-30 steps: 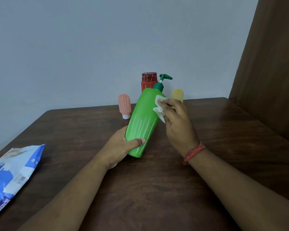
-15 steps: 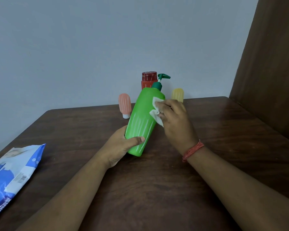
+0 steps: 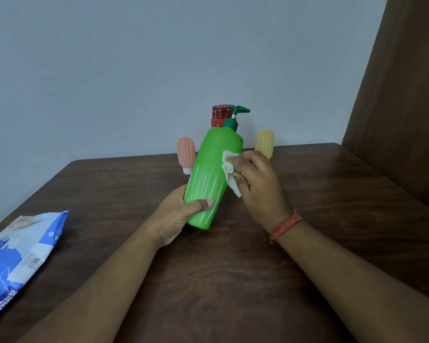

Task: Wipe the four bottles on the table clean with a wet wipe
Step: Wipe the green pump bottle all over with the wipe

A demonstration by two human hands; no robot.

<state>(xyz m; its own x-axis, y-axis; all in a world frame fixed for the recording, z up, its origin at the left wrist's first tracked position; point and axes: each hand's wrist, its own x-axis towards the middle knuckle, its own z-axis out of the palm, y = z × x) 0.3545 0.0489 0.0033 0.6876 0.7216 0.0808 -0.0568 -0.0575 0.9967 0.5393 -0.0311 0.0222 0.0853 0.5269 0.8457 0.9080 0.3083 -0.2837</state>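
My left hand (image 3: 177,215) grips the lower end of a green pump bottle (image 3: 212,177), which is tilted with its dark green pump pointing away from me, above the table. Against the bottle's right side my right hand (image 3: 259,185) presses a crumpled white wet wipe (image 3: 229,169), held in its fingers. Behind the green bottle stands a red bottle (image 3: 219,116), mostly hidden. A small pink bottle (image 3: 185,154) stands on its white cap to the left, and a small yellow bottle (image 3: 265,143) stands to the right, partly hidden by my right hand.
A blue and white wet wipe pack (image 3: 18,261) lies at the left edge of the dark wooden table (image 3: 233,280). A grey wall runs close behind the bottles, and a brown wooden panel (image 3: 401,95) rises at the right.
My right hand has slid the wipe down the green bottle's side, from near its shoulder toward the middle. The bottle has tipped slightly more upright in my left hand.
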